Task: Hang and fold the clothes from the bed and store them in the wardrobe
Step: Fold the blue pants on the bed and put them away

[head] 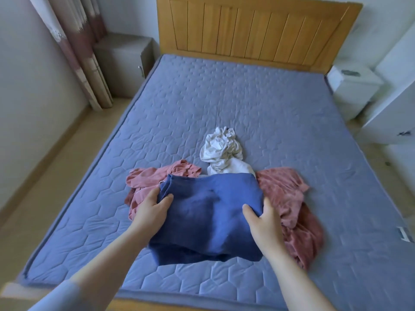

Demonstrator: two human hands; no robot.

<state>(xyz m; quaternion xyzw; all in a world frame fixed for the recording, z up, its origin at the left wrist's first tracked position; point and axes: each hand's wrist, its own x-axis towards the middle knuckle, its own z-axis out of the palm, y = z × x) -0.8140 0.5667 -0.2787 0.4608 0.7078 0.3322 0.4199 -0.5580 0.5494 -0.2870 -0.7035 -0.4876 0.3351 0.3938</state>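
Observation:
A folded blue garment (pixel 208 212) is held up over the near part of the bed (pixel 224 97), its lower folds hanging. My left hand (pixel 152 209) grips its left edge, thumb on top. My right hand (pixel 265 218) grips its right edge, thumb on top as well. Under and beside it lie pink clothes, one bunch on the left (pixel 152 176) and a larger one on the right (pixel 289 203). A crumpled white garment (pixel 222 151) lies just beyond the blue one.
The bed has a blue quilted mattress and a wooden headboard (pixel 258 28). A grey nightstand (pixel 125 57) and curtains (pixel 76 41) stand at the far left. White furniture (pixel 359 86) lines the right side. Floor runs along the left of the bed.

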